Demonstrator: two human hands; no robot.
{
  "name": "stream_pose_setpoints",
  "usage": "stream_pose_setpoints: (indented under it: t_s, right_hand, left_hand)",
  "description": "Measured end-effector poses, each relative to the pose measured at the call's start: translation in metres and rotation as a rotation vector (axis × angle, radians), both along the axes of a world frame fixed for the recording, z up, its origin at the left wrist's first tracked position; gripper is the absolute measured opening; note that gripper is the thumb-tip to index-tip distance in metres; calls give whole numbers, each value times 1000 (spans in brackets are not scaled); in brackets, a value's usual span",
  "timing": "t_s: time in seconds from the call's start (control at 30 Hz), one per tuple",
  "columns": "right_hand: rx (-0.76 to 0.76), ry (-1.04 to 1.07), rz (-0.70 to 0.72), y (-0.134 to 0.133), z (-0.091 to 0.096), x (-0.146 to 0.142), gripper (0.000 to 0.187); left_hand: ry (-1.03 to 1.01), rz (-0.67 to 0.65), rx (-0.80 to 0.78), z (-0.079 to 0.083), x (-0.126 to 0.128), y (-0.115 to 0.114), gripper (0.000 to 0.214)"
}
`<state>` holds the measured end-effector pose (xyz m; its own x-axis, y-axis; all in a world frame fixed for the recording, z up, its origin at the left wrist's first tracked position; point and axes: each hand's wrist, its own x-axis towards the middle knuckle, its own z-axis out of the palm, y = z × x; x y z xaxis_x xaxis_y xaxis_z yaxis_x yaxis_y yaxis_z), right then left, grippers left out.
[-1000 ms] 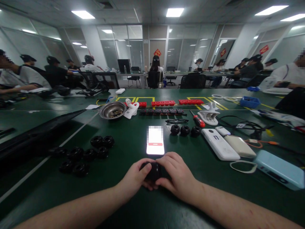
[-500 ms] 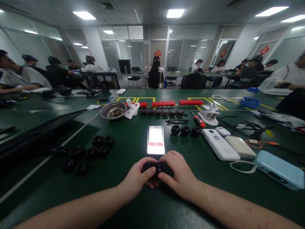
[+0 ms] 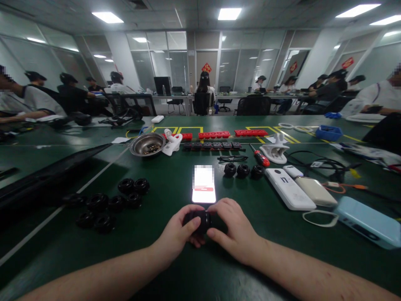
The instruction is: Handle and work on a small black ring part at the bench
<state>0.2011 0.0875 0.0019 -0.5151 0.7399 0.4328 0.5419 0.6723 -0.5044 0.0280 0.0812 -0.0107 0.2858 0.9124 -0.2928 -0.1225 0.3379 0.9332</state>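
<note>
Between L hand (image 3: 178, 234) & R hand (image 3: 234, 232) — black wheel (image 3: 200, 220), gripped.

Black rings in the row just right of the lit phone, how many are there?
3: left ring, middle ring and right ring, side by side between the phone and the white device. None looks hidden there.

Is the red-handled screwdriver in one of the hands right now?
No, the red-handled screwdriver lies on the table; both hands hold a small black part.

Black wheel (image 3: 200, 220), green table (image 3: 163, 184), red blocks (image 3: 214, 134).
</note>
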Motion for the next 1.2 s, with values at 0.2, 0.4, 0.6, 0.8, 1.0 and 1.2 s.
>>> stream_pose_setpoints:
  t_s: [0.2, 0.4, 0.6, 0.8, 1.0, 1.2]
  right_hand:
    - [218, -42, 138, -1, -3, -2, 32]
    - [118, 5, 76, -4, 0, 0, 41]
    - [31, -18, 21, 2, -1, 0, 28]
    - [195, -12, 151, 2, 0, -1, 31]
    - [16, 45, 39, 1, -2, 1, 34]
    - [45, -19, 49, 1, -3, -3, 29]
  left_hand:
    - [18, -66, -44, -4, 0, 4, 49]
    - [-2, 0, 20, -5, 0, 1, 40]
    - [-6, -25, 21, -8, 1, 1, 47]
    - [6, -35, -49, -7, 0, 5, 47]
    - [2, -25, 35, -8, 0, 2, 36]
    - [30, -63, 64, -7, 0, 0, 43]
